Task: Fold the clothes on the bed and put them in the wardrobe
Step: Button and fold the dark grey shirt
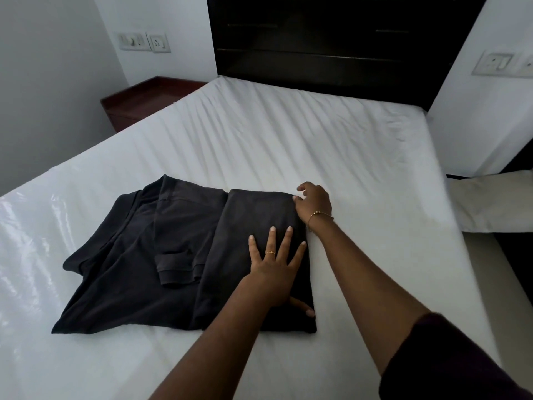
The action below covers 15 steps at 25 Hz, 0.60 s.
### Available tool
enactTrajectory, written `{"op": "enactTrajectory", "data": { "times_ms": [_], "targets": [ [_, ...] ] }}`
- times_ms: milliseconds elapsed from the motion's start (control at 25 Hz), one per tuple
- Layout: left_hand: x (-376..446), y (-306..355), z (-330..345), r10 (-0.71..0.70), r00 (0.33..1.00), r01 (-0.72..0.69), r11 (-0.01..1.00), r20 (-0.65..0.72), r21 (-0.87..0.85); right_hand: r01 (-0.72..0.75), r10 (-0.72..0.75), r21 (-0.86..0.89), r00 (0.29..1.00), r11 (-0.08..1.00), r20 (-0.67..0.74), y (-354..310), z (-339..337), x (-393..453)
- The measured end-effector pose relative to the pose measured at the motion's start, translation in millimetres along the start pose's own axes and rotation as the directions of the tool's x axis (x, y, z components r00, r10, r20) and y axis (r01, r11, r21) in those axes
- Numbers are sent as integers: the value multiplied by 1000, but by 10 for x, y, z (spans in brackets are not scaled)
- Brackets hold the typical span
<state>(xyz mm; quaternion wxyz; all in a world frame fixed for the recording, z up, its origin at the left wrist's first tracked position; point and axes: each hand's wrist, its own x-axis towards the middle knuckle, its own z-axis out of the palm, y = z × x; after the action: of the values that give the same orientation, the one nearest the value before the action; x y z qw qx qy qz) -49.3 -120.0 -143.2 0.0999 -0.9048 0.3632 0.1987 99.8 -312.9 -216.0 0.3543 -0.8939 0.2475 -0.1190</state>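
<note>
Dark shirt point(178, 255): one garment, charcoal, lying on the near half of the bed point(317, 140), partly folded. Right-hand portion is turned over into a long panel; a cuffed sleeve lies across the middle; the collar end and left portion are spread flat.

Left hand point(274, 272): flat on the folded panel, fingers straight and splayed, thumb near the panel's lower right corner. Judged to be pinning the fold so the cloth does not slide.

Right hand point(313, 202): at the panel's far right corner, fingers loosely bent, fingertips touching or just beside the edge; whether it pinches cloth cannot be told. Judged to be squaring that corner.

Edges and room: the panel's right edge runs straight, with bare white sheet beyond it to the mattress side. Open sheet lies beyond the shirt toward the dark headboard point(331, 47). A wooden side table point(144, 99) stands past the far left corner. The wardrobe is not in view.
</note>
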Motion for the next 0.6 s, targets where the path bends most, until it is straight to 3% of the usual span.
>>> {"op": "enactTrajectory", "data": {
  "times_ms": [160,240,400,520,600],
  "targets": [
    [-86,-23,-72,-39,999,37,997,-21,-65,29,-22,-84,997,996,77,-100,298,-614],
    [-122,-95,-89,-87,996,85,992,-24,-97,-36,40,-67,998,997,57,-124,258,-724],
    [-108,-528,-4,-383,909,335,905,-163,-262,-183,183,-8,983,983,-21,-177,-41,-936],
    [-60,-733,261,-454,842,347,869,-292,-353,-259,250,48,958,965,139,-156,-178,-1175],
    [-13,-747,391,-465,798,312,863,-383,-398,-319,261,179,922,931,286,-143,-306,-1251]
  ]
}}
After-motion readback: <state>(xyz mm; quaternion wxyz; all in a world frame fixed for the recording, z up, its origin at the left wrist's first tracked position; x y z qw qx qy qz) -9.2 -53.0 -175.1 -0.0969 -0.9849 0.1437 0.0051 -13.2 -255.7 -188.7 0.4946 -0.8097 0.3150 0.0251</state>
